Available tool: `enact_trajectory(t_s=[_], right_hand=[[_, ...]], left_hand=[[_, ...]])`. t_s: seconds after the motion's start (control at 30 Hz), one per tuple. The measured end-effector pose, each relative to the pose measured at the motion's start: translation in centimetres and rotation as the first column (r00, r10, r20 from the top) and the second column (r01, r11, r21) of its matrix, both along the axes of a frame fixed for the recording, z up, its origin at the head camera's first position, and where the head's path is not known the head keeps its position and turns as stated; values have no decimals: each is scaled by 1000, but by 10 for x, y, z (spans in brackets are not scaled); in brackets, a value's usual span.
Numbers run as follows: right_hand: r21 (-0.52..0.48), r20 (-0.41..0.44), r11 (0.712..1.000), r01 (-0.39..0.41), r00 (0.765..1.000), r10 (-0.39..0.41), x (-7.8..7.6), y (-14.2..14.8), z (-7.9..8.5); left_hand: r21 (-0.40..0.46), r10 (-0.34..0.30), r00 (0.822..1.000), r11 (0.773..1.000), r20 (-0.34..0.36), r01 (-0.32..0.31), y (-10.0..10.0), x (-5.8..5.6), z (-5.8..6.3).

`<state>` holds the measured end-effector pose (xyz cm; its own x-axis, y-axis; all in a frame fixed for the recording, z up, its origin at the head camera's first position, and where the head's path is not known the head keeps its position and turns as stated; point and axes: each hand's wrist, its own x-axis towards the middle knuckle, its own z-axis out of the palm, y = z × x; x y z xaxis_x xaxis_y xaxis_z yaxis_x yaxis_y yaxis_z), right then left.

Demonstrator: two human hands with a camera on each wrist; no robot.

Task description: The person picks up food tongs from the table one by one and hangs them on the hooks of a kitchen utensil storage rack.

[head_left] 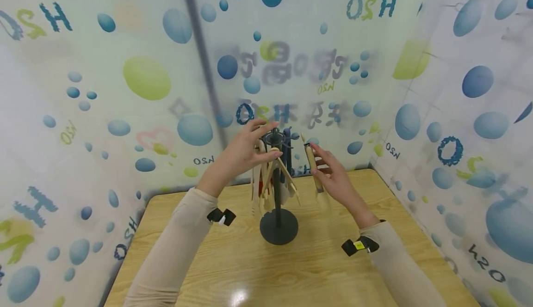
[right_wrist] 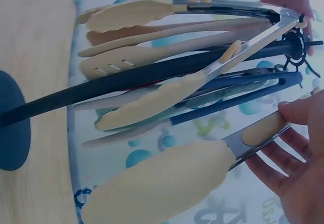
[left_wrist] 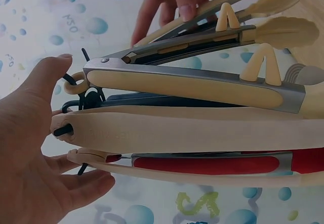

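Observation:
A dark utensil stand (head_left: 279,227) stands upright on the table, with several utensils hanging from its top ring. My left hand (head_left: 245,149) is spread around that ring, its thumb and fingers beside the hooks in the left wrist view. Beige-headed tongs (left_wrist: 185,85) hang there with legs apart, near a pale-handled utensil (left_wrist: 202,130), a red-handled utensil (left_wrist: 207,166) and blue tongs (right_wrist: 228,100). My right hand (head_left: 336,181) holds another pair of beige tongs (right_wrist: 162,183) by the handle, off to the right of the stand, heads pointing down.
The wooden table (head_left: 225,256) runs up to a patterned curtain (head_left: 291,29) at the back, and more curtain hangs on both sides. Black straps with small devices sit on the left wrist (head_left: 220,216) and right wrist (head_left: 360,246).

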<state>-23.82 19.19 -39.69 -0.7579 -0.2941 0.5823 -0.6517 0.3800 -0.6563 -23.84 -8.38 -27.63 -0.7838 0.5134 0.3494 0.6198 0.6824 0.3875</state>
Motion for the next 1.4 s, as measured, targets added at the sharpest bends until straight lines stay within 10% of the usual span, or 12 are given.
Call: enact_trajectory(t_s=[0.83,1.4], right_hand=[[-20,-101,1000,-23,995,21,-4,-29,-2],[-40,-52,999,3,999,-5,20,-46,16]], left_hand=[[28,-11,999,1000,49,10,-1,-1,-2],[17,4,999,1000,42,-5,-1,-1,-4]])
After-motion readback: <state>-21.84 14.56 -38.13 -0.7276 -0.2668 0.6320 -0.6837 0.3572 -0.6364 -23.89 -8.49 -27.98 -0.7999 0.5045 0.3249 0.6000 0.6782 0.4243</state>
